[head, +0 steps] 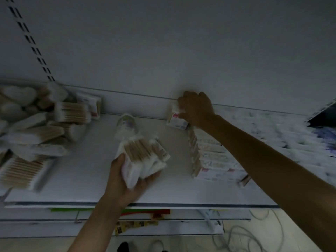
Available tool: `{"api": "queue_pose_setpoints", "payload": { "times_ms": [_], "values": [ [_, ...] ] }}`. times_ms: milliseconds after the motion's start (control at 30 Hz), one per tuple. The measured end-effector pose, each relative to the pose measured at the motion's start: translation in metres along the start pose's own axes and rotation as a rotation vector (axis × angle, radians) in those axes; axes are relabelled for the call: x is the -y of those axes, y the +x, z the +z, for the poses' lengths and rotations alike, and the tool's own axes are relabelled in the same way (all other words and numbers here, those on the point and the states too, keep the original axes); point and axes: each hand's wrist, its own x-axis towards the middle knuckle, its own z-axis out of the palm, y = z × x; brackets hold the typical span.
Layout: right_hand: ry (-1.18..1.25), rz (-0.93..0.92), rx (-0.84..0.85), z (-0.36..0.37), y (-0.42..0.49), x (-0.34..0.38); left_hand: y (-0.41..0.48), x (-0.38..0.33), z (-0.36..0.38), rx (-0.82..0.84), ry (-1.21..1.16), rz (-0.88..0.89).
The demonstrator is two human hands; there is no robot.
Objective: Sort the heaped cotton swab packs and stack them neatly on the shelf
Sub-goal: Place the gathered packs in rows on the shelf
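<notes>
1. Cotton swab packs [36, 128] sit heaped at the left of the frame, jumbled at every angle on the white shelf [87, 179].
2. Lower centre: the left hand [125, 180] has its fingers curled round a bundle [143, 159] of several packs, most likely held ready as a supply for stacking.
3. Upper centre: the right hand [197, 110] grips a single pack [176, 120] right against the back wall [163, 60], at the far end of the row [209, 160]. It looks like it is being squared up there so the line runs straight.
4. The packs are flat and clear-wrapped, with tan sticks and white tips. Those in the row show white faces with red marks, and motion blur hides the print.
5. A round tub [126, 122] lies between the heap and the row, too blurred to read.
</notes>
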Motion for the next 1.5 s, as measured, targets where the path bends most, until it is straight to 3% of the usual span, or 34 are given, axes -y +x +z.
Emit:
{"api": "queue_pose_setpoints", "payload": {
  "times_ms": [200,267,300,333,400,467,600,800,900,1000,1100,1200,1267,1300,1400,1433,1500],
  "values": [
    [-0.190,-0.060,0.037,-0.006,0.001,0.008,0.001,0.009,-0.009,0.112,-0.143,-0.165],
    [-0.024,-0.068,-0.152,-0.011,-0.012,0.015,0.002,0.007,-0.013,0.117,-0.126,-0.133],
    [0.207,-0.049,-0.205,-0.014,-0.023,0.024,0.001,0.006,-0.012,0.146,-0.120,-0.112],
    [0.517,-0.010,-0.157,-0.019,-0.033,0.035,-0.001,0.003,-0.009,0.175,-0.109,-0.094],
    [0.998,0.070,0.193,-0.025,-0.048,0.058,0.001,0.001,-0.013,0.234,-0.104,-0.097],
    [1.024,0.063,0.404,-0.025,-0.057,0.067,0.004,0.000,-0.014,0.357,-0.163,-0.138],
    [1.126,0.038,0.454,-0.026,-0.061,0.049,0.010,0.002,-0.007,0.457,-0.213,-0.140],
    [0.871,0.067,0.133,-0.032,-0.040,0.009,0.017,0.002,-0.014,0.184,-0.308,-0.034],
    [0.582,0.054,0.089,-0.024,-0.030,0.004,0.018,0.001,-0.012,0.279,-0.299,-0.058],
    [0.163,0.001,0.068,-0.009,-0.022,0.006,0.018,0.004,-0.019,0.188,-0.293,-0.130],
    [0.049,0.011,0.050,0.003,-0.019,0.011,0.013,0.002,-0.014,0.272,-0.267,-0.092],
    [-0.034,-0.013,-0.075,0.003,-0.026,0.019,0.015,0.002,-0.016,0.222,-0.310,-0.136],
    [0.161,-0.053,-0.208,-0.001,-0.035,0.029,0.013,0.001,-0.016,0.240,-0.332,-0.138],
    [0.383,-0.044,-0.200,-0.006,-0.041,0.038,0.012,0.002,-0.015,0.296,-0.345,-0.121],
    [1.038,0.111,0.217,-0.020,-0.051,0.070,0.011,0.002,-0.012,0.223,-0.280,-0.153],
    [1.119,0.126,0.344,-0.021,-0.052,0.077,0.010,0.002,-0.012,0.245,-0.267,-0.159],
    [1.145,0.057,0.436,-0.018,-0.052,0.083,0.009,0.002,-0.017,0.304,-0.240,-0.144]
  ]
}}
